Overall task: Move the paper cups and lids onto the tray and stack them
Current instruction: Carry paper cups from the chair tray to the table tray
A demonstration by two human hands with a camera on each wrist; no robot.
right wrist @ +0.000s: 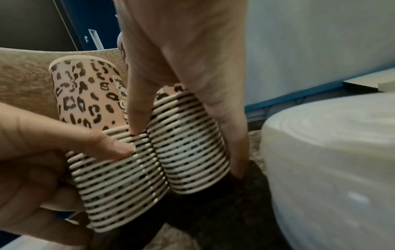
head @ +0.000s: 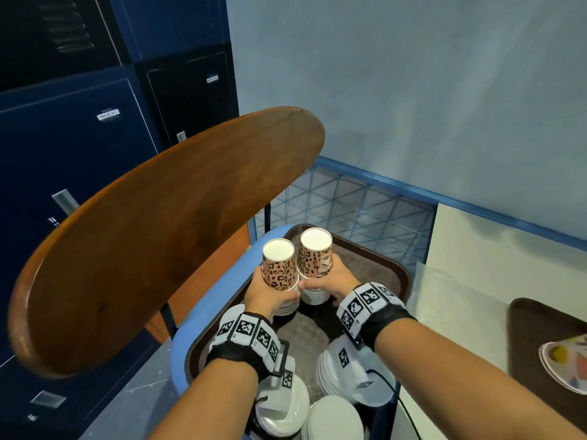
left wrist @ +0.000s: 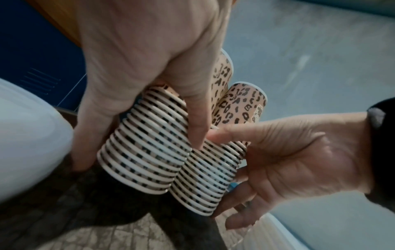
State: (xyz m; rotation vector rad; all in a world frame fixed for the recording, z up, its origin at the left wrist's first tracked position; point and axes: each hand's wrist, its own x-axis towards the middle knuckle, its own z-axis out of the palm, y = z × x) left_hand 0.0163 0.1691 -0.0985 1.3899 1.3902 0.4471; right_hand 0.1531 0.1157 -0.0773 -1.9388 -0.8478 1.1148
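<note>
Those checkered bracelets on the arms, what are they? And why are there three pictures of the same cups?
There is no robot here, just a person with two bare hands. The checkered bands are straps on the wrists that carry little cameras. The big picture comes from a camera on the person's head, looking down. The other two come from the wrists, looking along the fingers, so the cups appear very close.

The left hand holds one stack of leopard-print paper cups, turned upside down. The right hand holds a second stack right beside it. Both are over a brown tray. Piles of white lids sit on the tray nearer the person.
</note>
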